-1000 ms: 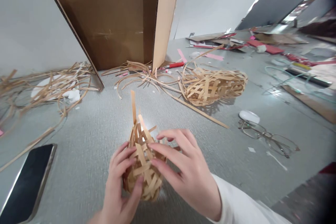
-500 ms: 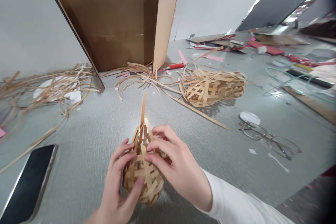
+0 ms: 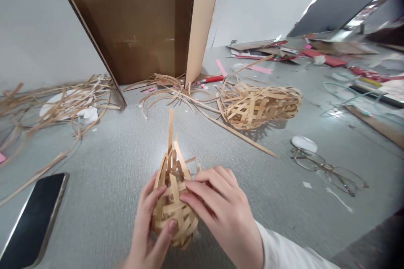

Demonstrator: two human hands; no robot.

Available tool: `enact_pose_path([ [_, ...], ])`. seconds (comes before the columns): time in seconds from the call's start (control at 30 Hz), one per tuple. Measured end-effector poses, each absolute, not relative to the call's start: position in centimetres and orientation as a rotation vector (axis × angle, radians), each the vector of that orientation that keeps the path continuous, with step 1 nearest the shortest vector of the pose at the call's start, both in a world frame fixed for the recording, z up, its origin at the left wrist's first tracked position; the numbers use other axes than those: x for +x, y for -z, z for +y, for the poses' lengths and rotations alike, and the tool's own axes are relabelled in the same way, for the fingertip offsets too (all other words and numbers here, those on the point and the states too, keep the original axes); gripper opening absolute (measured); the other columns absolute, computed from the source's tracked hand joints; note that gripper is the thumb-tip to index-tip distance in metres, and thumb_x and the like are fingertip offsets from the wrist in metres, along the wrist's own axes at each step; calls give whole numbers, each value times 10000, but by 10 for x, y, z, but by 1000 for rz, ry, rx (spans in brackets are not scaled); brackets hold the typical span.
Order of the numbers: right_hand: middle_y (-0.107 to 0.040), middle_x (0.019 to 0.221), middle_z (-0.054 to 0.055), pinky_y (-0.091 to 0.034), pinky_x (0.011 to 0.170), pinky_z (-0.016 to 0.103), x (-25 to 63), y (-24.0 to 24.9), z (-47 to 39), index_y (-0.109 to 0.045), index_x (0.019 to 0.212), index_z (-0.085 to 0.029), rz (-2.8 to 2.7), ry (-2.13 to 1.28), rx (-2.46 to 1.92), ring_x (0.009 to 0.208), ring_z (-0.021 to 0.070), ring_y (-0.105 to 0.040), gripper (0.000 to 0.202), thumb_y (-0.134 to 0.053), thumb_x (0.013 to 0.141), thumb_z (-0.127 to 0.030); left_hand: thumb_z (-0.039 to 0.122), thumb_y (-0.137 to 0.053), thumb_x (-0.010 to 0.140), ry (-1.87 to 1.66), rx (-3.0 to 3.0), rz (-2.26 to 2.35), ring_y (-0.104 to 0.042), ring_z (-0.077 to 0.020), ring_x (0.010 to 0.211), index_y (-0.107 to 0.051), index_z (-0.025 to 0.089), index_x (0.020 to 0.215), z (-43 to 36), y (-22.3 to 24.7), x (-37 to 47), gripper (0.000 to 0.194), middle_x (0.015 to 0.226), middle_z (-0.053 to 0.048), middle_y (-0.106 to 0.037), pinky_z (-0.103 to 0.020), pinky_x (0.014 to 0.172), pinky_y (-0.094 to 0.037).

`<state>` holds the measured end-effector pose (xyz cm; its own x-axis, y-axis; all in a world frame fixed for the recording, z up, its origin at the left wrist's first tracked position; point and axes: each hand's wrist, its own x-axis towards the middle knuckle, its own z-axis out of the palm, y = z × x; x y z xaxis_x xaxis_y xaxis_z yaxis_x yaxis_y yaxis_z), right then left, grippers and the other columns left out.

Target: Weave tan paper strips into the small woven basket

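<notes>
A small woven basket (image 3: pixel 176 210) of pale flat strips stands between my hands near the front of the table, with loose strip ends sticking up from its top. My left hand (image 3: pixel 151 214) is wrapped round its left side, thumb pressed on the front weave. On the right side, my right hand (image 3: pixel 221 201) pinches a strip at the upper edge between thumb and fingers. One long strip (image 3: pixel 171 130) rises higher than the others. The far side of the basket is hidden.
A larger woven piece (image 3: pixel 259 105) lies to the right, glasses (image 3: pixel 328 168) nearer me. Loose strips (image 3: pixel 72 101) heap at left, above a phone (image 3: pixel 34 218). Behind stands an open cardboard box (image 3: pixel 205 21); a red-handled tool (image 3: pixel 213 78) lies beside it.
My right hand has shifted slightly right and down along the basket's upper edge, uncovering strip ends there. My left hand keeps its hold, and the basket has moved slightly.
</notes>
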<state>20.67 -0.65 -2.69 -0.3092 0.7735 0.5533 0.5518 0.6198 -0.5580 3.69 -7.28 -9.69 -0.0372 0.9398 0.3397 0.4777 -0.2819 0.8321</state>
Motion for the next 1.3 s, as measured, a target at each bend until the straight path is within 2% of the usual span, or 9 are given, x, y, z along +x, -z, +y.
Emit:
enact_pose_path([
  [0.17, -688, 697, -19, -377, 623, 295, 206, 27, -2, -656, 787, -194, -2004, -556, -1102, 651, 164, -598, 86, -669, 864, -229, 205, -494, 906, -1202, 1756, 1507, -382, -247, 1358, -429, 351, 1333, -77, 102, 32, 456, 1483, -54, -351, -391, 1028, -455],
  [0.4, -728, 738, -7, -376, 651, 311, 202, 25, -6, -676, 807, -204, -1993, -497, -1077, 654, 167, -620, 144, -582, 913, -178, 267, -559, 874, -1204, 1737, 1466, -382, -267, 1349, -501, 319, 1226, -67, 87, 30, 361, 1455, -82, -369, -418, 1001, -469],
  [0.57, -714, 722, -13, -363, 654, 307, 197, 24, -10, -646, 770, -191, -1992, -451, -1036, 668, 151, -628, 202, -542, 933, -133, 323, -582, 868, -1247, 1658, 1570, -492, -272, 1260, -667, 297, 966, -48, 63, 39, 133, 1345, -64, -510, -421, 945, -500],
  [0.67, -676, 724, -12, -380, 655, 299, 196, 21, -8, -599, 760, -186, -2082, -539, -1087, 678, 155, -602, 165, -563, 907, -120, 334, -594, 863, -1259, 1606, 1593, -583, -259, 1156, -730, 279, 859, -41, 54, 45, 147, 1245, -68, -596, -388, 875, -544],
  [0.83, -620, 843, 33, -423, 701, 335, 200, 15, 3, -574, 765, -173, -2254, -687, -1160, 784, 199, -576, 135, -642, 800, -63, 274, -574, 881, -1195, 1669, 1492, -637, -224, 1095, -758, 307, 852, -36, 43, 43, 190, 1223, -45, -639, -335, 850, -566],
  [1.0, -592, 819, 15, -435, 697, 327, 206, 13, 6, -548, 730, -168, -2226, -859, -1160, 758, 175, -556, 200, -629, 773, 10, 234, -565, 881, -1208, 1764, 1462, -685, -201, 1006, -758, 328, 888, -31, 39, 39, 215, 1162, -33, -684, -280, 770, -592],
  [1.13, -574, 837, 19, -469, 697, 305, 210, 17, 3, -531, 717, -175, -2126, -936, -1132, 769, 165, -562, 235, -592, 765, 46, 206, -565, 868, -1232, 1833, 1445, -693, -218, 981, -761, 297, 880, -29, 38, 40, 216, 1133, -54, -694, -306, 752, -602],
  [1.23, -571, 997, 70, -482, 805, 353, 210, 19, 3, -559, 728, -170, -2046, -874, -1137, 950, 210, -575, 218, -607, 755, 41, 214, -592, 845, -1221, 1857, 1473, -694, -228, 963, -760, 274, 813, -28, 40, 38, 182, 1107, -64, -694, -337, 758, -602],
  [1.3, -592, 1015, 70, -488, 818, 347, 209, 20, 4, -571, 724, -171, -2006, -910, -1134, 973, 208, -591, 219, -615, 752, 42, 234, -643, 814, -1201, 1857, 1472, -683, -227, 982, -746, 284, 857, -28, 44, 35, 122, 1110, -56, -685, -353, 796, -591],
])
